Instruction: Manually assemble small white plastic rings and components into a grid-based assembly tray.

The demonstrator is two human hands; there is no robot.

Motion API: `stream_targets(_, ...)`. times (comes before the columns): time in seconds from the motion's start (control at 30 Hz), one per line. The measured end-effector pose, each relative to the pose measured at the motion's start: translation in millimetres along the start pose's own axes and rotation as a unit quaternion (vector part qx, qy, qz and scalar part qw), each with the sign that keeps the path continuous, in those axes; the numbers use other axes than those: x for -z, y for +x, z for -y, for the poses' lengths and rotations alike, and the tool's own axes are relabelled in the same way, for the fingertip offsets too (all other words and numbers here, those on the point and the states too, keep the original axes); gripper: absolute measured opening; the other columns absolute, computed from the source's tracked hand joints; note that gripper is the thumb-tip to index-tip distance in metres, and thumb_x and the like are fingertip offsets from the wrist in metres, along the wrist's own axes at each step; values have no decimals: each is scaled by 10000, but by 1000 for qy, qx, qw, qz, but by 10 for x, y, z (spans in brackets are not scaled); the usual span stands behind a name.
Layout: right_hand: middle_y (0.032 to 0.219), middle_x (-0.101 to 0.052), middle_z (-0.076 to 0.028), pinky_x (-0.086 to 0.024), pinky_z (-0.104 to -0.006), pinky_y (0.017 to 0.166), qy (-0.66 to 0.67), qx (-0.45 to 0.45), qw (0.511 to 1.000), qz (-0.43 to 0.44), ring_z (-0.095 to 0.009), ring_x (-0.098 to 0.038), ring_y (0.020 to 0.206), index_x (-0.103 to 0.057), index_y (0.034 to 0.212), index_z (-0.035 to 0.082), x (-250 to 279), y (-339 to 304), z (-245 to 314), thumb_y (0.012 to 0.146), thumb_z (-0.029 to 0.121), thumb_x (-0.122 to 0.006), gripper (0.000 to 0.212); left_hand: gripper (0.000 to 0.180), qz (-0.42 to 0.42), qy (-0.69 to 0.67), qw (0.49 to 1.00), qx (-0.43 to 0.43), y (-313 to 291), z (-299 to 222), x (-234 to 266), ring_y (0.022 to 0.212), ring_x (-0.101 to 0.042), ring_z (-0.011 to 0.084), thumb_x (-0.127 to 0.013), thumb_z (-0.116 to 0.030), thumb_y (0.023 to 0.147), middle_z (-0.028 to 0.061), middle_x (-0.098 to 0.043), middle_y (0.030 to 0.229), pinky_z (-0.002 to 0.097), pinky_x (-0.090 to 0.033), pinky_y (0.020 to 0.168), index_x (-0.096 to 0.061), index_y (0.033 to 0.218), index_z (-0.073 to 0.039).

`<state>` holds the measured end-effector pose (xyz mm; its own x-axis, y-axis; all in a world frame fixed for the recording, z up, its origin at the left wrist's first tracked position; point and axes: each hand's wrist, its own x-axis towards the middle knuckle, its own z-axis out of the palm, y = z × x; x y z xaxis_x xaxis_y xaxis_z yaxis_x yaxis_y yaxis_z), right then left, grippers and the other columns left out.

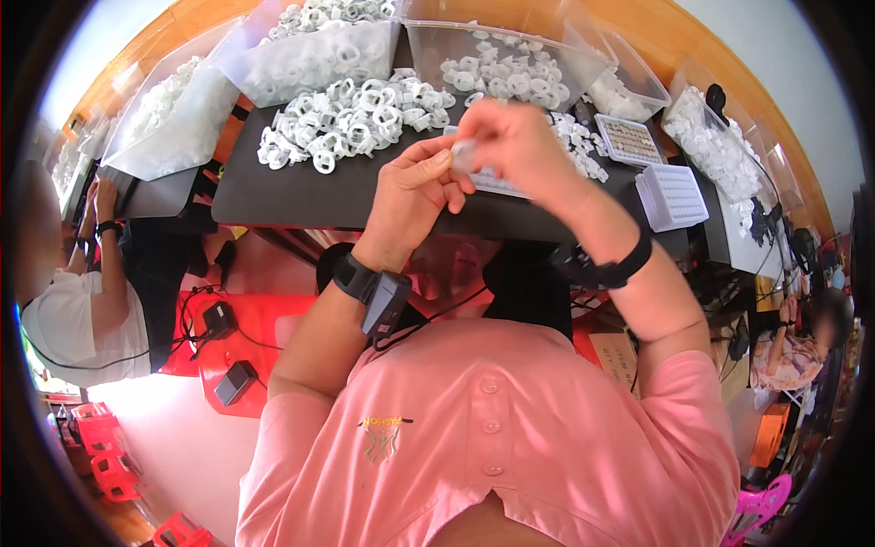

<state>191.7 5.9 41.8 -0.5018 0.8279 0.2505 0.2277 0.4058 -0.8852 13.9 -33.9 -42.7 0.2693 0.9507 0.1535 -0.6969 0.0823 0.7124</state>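
Observation:
Above the near edge of the dark table, my left hand (412, 189) pinches a small whitish plastic part (463, 157) between thumb and fingers. My right hand (521, 148) is curled over the same part from the right, its fingertips meeting it. That hand is somewhat blurred, and what its fingers grip is hidden. Just beyond my hands lies a heap of white ring-shaped plastic pieces (351, 123) on the table. Partly covered by my right hand is a pale tray (497, 187), with smaller white pieces (579, 146) to its right.
Clear plastic bins (310, 77) (510, 64) full of white parts line the back. On the right are a tray of small pieces (629, 139) and stacked white trays (673, 197). Another person (91, 301) sits at left; a red stool (228, 356) stands beside me.

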Motion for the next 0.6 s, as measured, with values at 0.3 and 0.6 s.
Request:
stream_targets(0.3, 715, -620, 4, -427, -221, 520, -47, 27, 969, -242, -76, -543, 582, -661, 961, 31, 689, 378, 206, 857, 46, -665, 105, 177, -288, 323, 880, -196, -428, -533, 129, 689, -640, 148, -717, -2, 839, 132, -702, 859, 218, -467, 584, -695, 1010, 37)
stream_targets(0.6, 770, -680, -9, -461, -229, 636, -15, -57, 995, -78, -66, -573, 678, -696, 922, -4, -125, -477, -205, 845, 28, -694, 83, 394, -351, 760, 497, -229, -310, -644, 597, 904, -615, 262, -821, -188, 686, 116, -612, 921, 380, -489, 786, -688, 1012, -11)
